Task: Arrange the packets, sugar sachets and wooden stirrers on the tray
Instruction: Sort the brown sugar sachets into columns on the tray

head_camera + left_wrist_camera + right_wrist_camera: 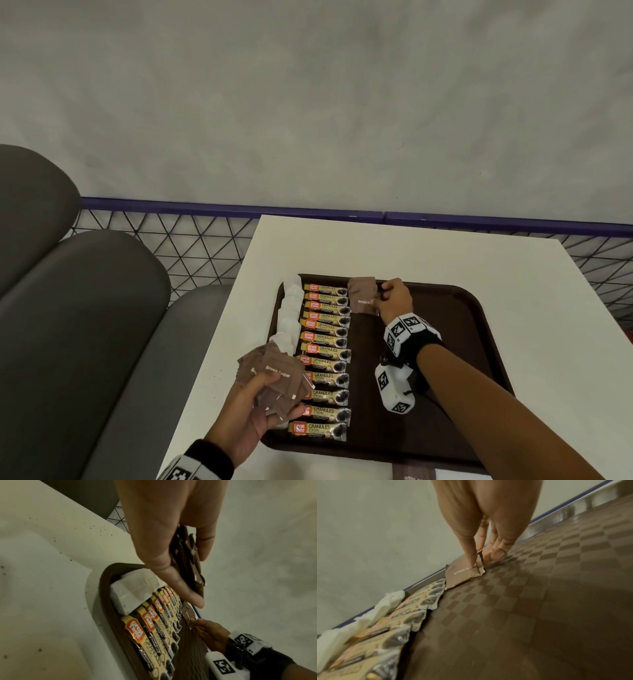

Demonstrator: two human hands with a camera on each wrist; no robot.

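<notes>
A brown tray (445,428) lies on a white table (411,246). Along its left side run a column of white sachets (289,315) and a column of coffee granule packets (325,349). My right hand (383,294) pinches one brown sugar sachet (361,296) at the tray's far edge, beside the top packet. In the right wrist view the thumb lies on this sachet (462,574) and the fingers (493,557) sit at its edge. My left hand (284,394) grips a fanned bundle of brown sugar sachets (274,370) above the tray's front left. No stirrers are clearly visible.
The tray's right half (522,615) is bare checkered surface. A grey padded seat (85,308) stands left of the table, and a wire mesh rail with a purple bar (205,205) runs behind it. A brown printed paper item (414,474) lies at the front edge.
</notes>
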